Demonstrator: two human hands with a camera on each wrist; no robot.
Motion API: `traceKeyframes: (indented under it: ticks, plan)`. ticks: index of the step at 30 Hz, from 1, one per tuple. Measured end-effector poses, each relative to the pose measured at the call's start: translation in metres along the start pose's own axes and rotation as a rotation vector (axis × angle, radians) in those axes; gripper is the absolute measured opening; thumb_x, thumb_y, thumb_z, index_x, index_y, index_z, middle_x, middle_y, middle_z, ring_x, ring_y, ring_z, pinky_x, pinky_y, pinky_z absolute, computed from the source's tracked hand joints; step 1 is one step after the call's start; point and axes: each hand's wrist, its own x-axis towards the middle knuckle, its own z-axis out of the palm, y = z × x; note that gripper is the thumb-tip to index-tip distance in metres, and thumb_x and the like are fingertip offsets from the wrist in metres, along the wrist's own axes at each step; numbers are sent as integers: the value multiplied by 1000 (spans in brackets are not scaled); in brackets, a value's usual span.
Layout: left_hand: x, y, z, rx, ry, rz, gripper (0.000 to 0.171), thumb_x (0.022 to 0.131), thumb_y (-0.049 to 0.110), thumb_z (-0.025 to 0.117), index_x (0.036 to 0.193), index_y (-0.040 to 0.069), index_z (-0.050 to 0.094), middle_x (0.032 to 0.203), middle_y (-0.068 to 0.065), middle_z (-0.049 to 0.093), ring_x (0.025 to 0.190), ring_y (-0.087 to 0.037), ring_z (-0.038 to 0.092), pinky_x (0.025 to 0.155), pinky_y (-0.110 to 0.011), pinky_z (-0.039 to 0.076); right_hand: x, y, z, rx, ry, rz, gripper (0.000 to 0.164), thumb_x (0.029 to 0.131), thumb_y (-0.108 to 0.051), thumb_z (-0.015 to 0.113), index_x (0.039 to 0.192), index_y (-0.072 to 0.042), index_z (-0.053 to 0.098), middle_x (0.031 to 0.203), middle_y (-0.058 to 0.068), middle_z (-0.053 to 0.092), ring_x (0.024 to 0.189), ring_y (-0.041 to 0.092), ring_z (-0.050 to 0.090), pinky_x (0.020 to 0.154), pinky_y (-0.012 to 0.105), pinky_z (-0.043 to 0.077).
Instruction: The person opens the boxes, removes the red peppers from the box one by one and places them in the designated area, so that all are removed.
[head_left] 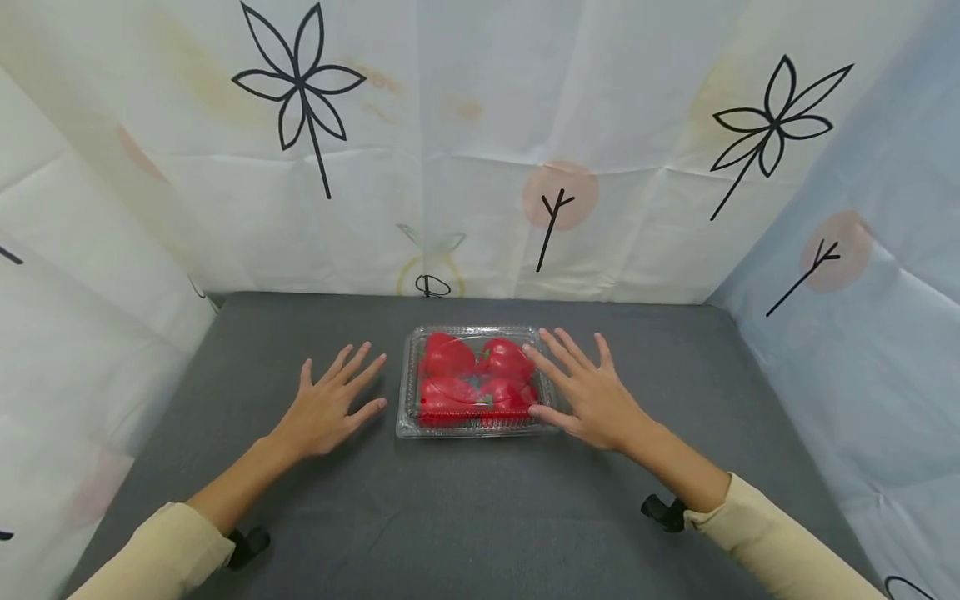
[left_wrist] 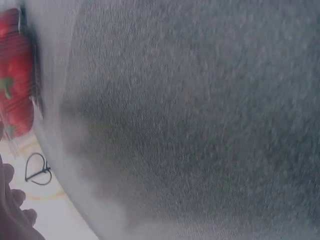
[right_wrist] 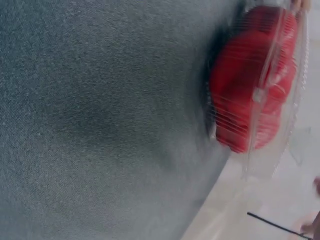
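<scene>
A clear plastic clamshell box [head_left: 450, 432] lies on the grey table, its lid down over several red tomatoes [head_left: 447, 356] with green stems. To its left, a short gap away, my left hand [head_left: 324, 412] is spread with straight fingers and holds nothing. My right hand [head_left: 592, 400] is also spread, its fingertips overlapping the box's right edge; whether they touch it I cannot tell. In the left wrist view the tomatoes [left_wrist: 17, 70] show at the left edge, with blurred fingers [left_wrist: 17, 197] below. The right wrist view shows the ribbed side of the box around the tomatoes [right_wrist: 250, 80].
The grey table [head_left: 465, 517] runs back to a pale curtain [head_left: 465, 100] printed with line-drawn leaves and trees. More curtain hangs along the left [head_left: 67, 292] and right [head_left: 885, 350] sides. A dark wrist strap [head_left: 663, 512] shows at the right cuff.
</scene>
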Motion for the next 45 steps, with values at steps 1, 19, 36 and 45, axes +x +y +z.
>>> traceKeyframes:
  ticks: [1,19,36,45]
  plan:
    - [-1,2,0,-16,-5,2,67,97,46,59,154,17,38,159,-15,31,146,-40,24,103,-79,11,1,-2,2,2,3,-52,85,92,-58,60,159,-23,22,163,12,23,148,36,23,112,71,8]
    - [-8,20,8,-520,-158,-116,56,102,37,55,146,4,47,147,-20,48,139,-43,39,110,-65,27,19,-34,28,36,117,-444,70,74,-28,89,137,-17,60,144,15,51,136,31,45,104,57,42]
    - [-4,30,8,-1079,-281,-299,44,102,20,58,135,-7,50,111,-16,70,97,-23,68,92,-34,51,38,-61,40,1,111,-454,53,78,-33,86,126,-22,67,145,13,50,139,31,40,107,52,40]
    - [-6,29,7,-1313,-397,-412,57,102,22,57,147,-5,35,115,-16,69,103,-27,69,101,-43,48,45,-69,48,6,91,-451,48,80,-34,83,124,-21,68,144,11,51,139,28,40,107,52,40]
